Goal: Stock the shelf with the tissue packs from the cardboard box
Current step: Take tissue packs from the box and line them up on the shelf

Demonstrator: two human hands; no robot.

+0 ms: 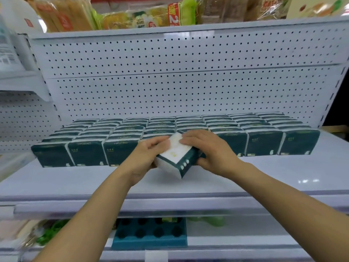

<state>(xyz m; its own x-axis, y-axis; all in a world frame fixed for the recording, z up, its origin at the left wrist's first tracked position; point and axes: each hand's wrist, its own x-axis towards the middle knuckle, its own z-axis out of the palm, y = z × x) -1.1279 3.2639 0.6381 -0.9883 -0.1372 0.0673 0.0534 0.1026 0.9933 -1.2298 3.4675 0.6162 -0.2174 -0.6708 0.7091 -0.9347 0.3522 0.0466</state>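
Note:
A dark green and white tissue pack [176, 156] is tilted just above the white shelf [245, 178], in front of the middle of the front row. My left hand [145, 157] grips its left end, fingers over the top and thumb below. My right hand [209, 150] holds its right side with fingers laid across the top. Several rows of matching tissue packs [264, 142] stand upright on the shelf, from the pegboard back to the front row. The cardboard box is out of view.
A white pegboard panel [179, 72] backs the shelf. The shelf above carries bagged goods [132, 17]. Below the shelf edge sits a blue tray with round holes [151, 233] and green packaging [51, 233]. Bare shelf surface lies in front of the packs.

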